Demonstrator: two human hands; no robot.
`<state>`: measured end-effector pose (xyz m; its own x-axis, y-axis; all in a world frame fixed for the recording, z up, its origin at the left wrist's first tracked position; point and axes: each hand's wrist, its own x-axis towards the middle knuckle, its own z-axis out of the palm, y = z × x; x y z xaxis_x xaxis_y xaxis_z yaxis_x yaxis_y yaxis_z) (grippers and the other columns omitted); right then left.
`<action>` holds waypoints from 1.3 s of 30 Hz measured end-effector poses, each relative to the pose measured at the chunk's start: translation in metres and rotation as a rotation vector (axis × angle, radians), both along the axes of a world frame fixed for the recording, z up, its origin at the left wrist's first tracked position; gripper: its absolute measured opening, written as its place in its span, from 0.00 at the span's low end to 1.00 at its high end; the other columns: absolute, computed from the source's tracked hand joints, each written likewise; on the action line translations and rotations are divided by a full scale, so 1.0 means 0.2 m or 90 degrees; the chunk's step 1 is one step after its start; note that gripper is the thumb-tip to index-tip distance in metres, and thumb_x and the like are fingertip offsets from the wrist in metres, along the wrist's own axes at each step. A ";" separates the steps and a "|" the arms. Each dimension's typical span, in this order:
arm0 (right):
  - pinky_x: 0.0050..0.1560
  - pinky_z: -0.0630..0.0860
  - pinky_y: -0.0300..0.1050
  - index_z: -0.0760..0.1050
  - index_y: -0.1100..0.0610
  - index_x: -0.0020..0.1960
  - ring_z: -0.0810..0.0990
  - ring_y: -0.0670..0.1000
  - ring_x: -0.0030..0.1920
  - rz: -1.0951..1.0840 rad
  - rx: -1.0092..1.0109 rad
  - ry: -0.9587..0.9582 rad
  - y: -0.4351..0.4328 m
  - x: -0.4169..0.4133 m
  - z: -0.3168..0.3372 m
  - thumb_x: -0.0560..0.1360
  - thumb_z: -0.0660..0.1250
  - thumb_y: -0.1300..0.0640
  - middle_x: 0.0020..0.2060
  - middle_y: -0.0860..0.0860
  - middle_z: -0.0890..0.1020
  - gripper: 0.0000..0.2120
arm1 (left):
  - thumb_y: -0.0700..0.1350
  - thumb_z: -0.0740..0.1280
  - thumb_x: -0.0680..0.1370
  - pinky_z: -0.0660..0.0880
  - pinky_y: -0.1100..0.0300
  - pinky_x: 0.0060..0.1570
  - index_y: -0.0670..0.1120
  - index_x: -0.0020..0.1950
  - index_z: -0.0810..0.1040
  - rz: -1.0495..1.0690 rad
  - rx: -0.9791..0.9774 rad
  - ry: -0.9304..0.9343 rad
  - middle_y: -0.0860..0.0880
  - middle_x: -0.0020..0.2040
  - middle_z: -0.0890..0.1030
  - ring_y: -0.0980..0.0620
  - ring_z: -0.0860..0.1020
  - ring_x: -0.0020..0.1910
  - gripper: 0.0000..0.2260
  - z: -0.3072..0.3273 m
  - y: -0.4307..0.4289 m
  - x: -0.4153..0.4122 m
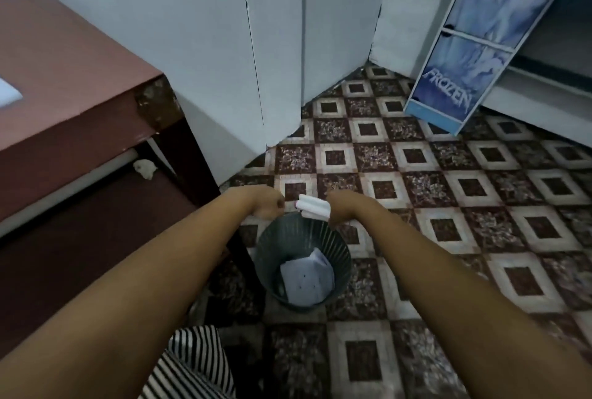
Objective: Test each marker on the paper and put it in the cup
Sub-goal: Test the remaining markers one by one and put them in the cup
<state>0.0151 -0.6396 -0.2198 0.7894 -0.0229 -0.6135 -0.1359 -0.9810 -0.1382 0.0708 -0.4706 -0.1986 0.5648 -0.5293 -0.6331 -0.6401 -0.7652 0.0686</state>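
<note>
While right hand [340, 206] grips paper [312, 208] above bin [272, 246], left hand [268, 203] curled beside it, grip unclear.

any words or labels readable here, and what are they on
"FROZEN": on the blue side panel of the shelf unit.
Sheets in the bin: only tiny dark marks, nothing readable.
Folded paper held by the right hand: no text visible.

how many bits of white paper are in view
3: one rolled paper gripped by the right hand above the wastebasket, one dotted sheet inside it, one sheet corner on the desk at left. More may be hidden in the basket.
</note>
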 end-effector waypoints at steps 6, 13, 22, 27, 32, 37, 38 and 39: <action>0.32 0.68 0.41 0.72 0.63 0.43 0.69 0.50 0.31 0.023 -0.028 0.080 0.08 0.04 -0.25 0.72 0.67 0.64 0.33 0.54 0.71 0.04 | 0.49 0.54 0.81 0.68 0.55 0.60 0.42 0.64 0.74 0.016 0.026 0.063 0.44 0.64 0.74 0.46 0.73 0.61 0.17 -0.20 0.03 0.02; 0.42 0.71 0.45 0.66 0.60 0.34 0.69 0.50 0.32 0.026 -0.021 0.127 0.14 0.11 -0.41 0.71 0.71 0.61 0.33 0.53 0.69 0.14 | 0.49 0.55 0.81 0.70 0.53 0.60 0.42 0.62 0.76 0.009 0.018 0.108 0.44 0.61 0.77 0.46 0.74 0.58 0.17 -0.35 0.05 0.08; 0.43 0.74 0.45 0.75 0.61 0.46 0.76 0.55 0.43 0.044 0.061 0.041 0.15 0.15 -0.44 0.73 0.69 0.60 0.36 0.53 0.75 0.05 | 0.49 0.54 0.81 0.70 0.54 0.60 0.42 0.65 0.73 0.023 0.032 0.129 0.43 0.62 0.75 0.46 0.74 0.59 0.17 -0.41 0.06 0.13; 0.44 0.75 0.46 0.77 0.65 0.52 0.75 0.55 0.43 0.043 0.091 0.059 0.12 0.16 -0.39 0.74 0.67 0.59 0.42 0.56 0.76 0.10 | 0.49 0.54 0.81 0.71 0.53 0.58 0.40 0.63 0.73 0.031 0.030 0.119 0.42 0.61 0.76 0.46 0.75 0.56 0.18 -0.38 0.05 0.14; 0.49 0.75 0.48 0.74 0.66 0.60 0.79 0.58 0.52 0.029 0.080 0.035 0.08 0.17 -0.26 0.76 0.65 0.56 0.55 0.60 0.79 0.16 | 0.47 0.54 0.81 0.68 0.55 0.60 0.41 0.66 0.71 0.022 0.022 0.098 0.43 0.65 0.73 0.46 0.73 0.60 0.18 -0.28 -0.01 0.14; 0.57 0.77 0.52 0.76 0.66 0.60 0.79 0.58 0.56 0.029 0.073 -0.015 0.03 0.20 -0.08 0.77 0.66 0.54 0.57 0.60 0.80 0.18 | 0.48 0.55 0.81 0.68 0.52 0.64 0.42 0.66 0.71 0.018 -0.005 0.059 0.44 0.66 0.73 0.46 0.72 0.63 0.18 -0.14 -0.05 0.17; 0.56 0.77 0.50 0.77 0.65 0.59 0.79 0.57 0.55 0.027 0.068 -0.018 0.02 0.20 -0.04 0.77 0.66 0.54 0.56 0.59 0.80 0.17 | 0.49 0.56 0.81 0.68 0.52 0.64 0.43 0.67 0.71 0.017 -0.009 0.050 0.44 0.66 0.73 0.46 0.72 0.63 0.18 -0.11 -0.06 0.17; 0.55 0.77 0.49 0.77 0.64 0.58 0.80 0.56 0.54 0.028 0.068 -0.027 0.00 0.21 0.00 0.77 0.66 0.55 0.55 0.58 0.81 0.15 | 0.48 0.56 0.81 0.68 0.52 0.64 0.43 0.67 0.71 0.017 -0.011 0.037 0.44 0.66 0.73 0.46 0.72 0.63 0.18 -0.06 -0.07 0.17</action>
